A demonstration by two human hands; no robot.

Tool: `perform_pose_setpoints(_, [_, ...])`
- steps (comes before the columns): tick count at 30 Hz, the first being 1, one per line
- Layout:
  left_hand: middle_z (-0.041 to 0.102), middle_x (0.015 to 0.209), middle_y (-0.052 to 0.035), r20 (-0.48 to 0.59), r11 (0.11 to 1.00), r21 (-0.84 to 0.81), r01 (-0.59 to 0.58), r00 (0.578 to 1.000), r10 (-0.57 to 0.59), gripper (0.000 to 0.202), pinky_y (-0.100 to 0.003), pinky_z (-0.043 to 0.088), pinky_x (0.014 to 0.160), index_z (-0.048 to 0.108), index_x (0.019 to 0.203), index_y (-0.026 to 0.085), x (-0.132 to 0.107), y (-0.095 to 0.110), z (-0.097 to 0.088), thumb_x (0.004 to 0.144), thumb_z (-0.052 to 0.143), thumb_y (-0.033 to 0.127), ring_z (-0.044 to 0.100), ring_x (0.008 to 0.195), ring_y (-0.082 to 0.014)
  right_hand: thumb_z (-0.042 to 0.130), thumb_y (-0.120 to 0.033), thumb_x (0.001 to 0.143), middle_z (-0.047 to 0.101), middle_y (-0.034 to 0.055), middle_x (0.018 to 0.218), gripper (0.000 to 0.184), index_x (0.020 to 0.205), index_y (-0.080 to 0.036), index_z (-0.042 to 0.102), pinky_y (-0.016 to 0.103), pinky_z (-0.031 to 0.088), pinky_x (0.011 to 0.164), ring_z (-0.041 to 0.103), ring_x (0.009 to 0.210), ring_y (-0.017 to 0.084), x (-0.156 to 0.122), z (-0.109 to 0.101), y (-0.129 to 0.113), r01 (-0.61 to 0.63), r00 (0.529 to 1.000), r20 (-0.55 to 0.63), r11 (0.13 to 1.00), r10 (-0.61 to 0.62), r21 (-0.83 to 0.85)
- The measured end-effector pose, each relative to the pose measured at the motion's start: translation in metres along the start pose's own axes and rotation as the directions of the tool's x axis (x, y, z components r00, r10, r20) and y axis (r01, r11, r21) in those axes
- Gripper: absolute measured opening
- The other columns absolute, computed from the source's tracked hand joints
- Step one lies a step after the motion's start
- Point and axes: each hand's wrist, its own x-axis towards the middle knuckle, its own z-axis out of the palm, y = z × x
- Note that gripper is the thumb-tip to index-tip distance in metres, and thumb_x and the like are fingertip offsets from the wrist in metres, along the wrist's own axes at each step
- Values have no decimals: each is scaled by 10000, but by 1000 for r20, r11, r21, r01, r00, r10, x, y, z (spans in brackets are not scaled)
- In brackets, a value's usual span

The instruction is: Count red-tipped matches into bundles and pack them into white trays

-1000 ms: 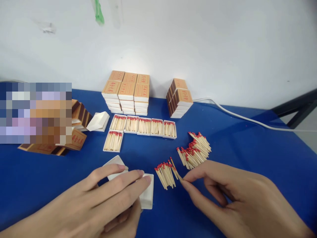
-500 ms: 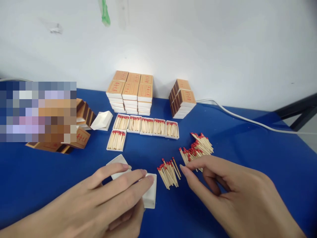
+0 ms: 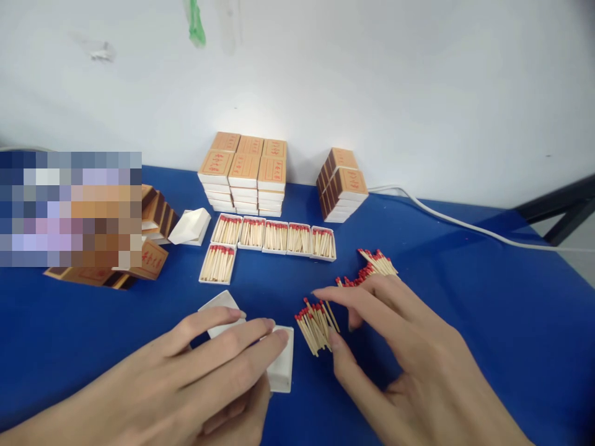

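Thumb and forefinger spread apart on the right hand point(image 3: 409, 359), straddling a small bunch of red-tipped matches point(image 3: 314, 328) on the blue table point(image 3: 264, 272). Nothing visibly pinched between; thumb tip right at the bunch, contact hard to call. Across to the left hand point(image 3: 204, 365): fingers draped over a white tray point(image 3: 283, 365), tips down on it, underside hidden, so impossible to tell whether clamped or simply resting. Just beyond, a second white tray point(image 3: 220, 306), angled, partly under the same fingers. No matches showing in either. Past the right hand, a larger loose pile point(image 3: 379, 265), partly covered by knuckles.

Now the tally: five filled trays in a row point(image 3: 276, 237), plus a sixth filled tray point(image 3: 217, 263) in front of the left end, all without covers. Behind, a big stack of closed boxes point(image 3: 245, 168); to the right, a smaller stack point(image 3: 348, 181). Apparently only part-way: loose matches left, both trays by the left hand seemingly unfilled.
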Motion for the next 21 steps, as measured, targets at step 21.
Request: perform_pose_setpoints(21, [748,1674,-34,-15,1000,10,12,1000,-12,234,-536,357,1540,846,1275,258,4,2,-1,1070,751,197,681,1562,-272,681,-85,908,683,109,1285,512,1375,-292,701,456,760,914,775,1147,286,1,-6,10,84,982,160,989,-104,124])
